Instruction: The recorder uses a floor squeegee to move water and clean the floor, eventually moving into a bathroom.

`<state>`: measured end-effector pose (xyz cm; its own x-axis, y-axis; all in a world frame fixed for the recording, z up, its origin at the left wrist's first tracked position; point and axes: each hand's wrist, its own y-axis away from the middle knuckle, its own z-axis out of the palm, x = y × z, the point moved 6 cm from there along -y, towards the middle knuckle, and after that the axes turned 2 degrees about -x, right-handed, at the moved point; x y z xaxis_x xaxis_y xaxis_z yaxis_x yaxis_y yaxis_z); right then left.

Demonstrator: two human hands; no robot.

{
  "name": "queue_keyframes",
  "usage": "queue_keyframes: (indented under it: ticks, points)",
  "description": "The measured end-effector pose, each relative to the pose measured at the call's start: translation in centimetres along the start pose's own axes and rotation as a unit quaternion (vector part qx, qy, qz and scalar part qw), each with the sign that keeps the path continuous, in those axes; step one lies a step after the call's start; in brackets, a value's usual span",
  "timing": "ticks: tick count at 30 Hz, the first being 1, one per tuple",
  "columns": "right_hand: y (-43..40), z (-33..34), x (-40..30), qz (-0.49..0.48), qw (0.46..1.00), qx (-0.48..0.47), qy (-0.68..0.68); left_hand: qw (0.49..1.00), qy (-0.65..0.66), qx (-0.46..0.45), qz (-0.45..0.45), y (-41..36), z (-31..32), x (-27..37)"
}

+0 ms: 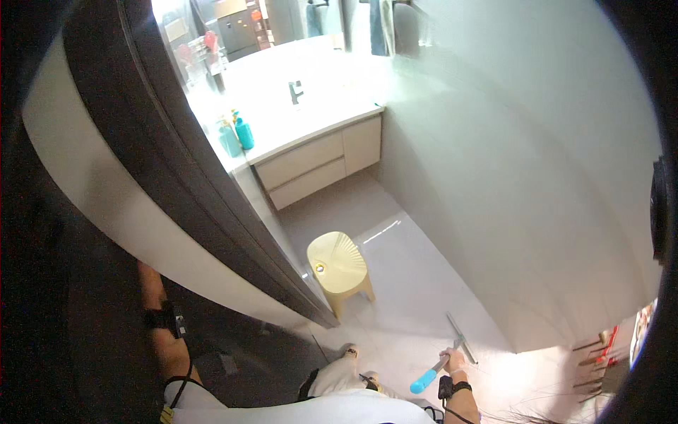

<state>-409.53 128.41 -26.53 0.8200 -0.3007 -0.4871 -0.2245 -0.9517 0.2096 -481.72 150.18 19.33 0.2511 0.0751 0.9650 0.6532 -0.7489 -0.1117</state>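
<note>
My right hand (453, 360) is closed around the grey handle of a squeegee (430, 377) with a light blue grip end, low at the right of the view. The squeegee's long narrow blade lies at or just above the pale floor; contact cannot be told. My left arm reaches up at the left, with the left hand hidden behind the light wall edge. A pale yellow plastic stool (339, 265) stands on the floor beside the dark door frame, ahead of my feet.
A vanity cabinet (310, 164) with a white top, a faucet (295, 93) and teal pump bottles (243, 133) stands at the far end. The dark door frame (201, 196) borders the left, a pale wall (503, 159) the right. Towels (382, 26) hang above. Red and dark items are at lower right.
</note>
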Motion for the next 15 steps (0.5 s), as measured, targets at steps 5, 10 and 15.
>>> queue_keyframes:
  ticks: [5,10,15]
  points:
    - [2.4,-0.8,-0.4,0.019,0.999,0.030,-0.032,0.989,-0.069,-0.108,0.078,-7.1,-2.6,-5.8]
    - [3.4,-1.3,-1.0,0.001,0.998,0.053,-0.047,0.996,-0.024,-0.057,0.062,-11.1,-4.7,-8.9]
    - [3.2,-0.4,-0.8,-0.044,0.994,0.065,-0.075,0.994,-0.006,-0.064,0.084,-10.1,-3.9,-6.5]
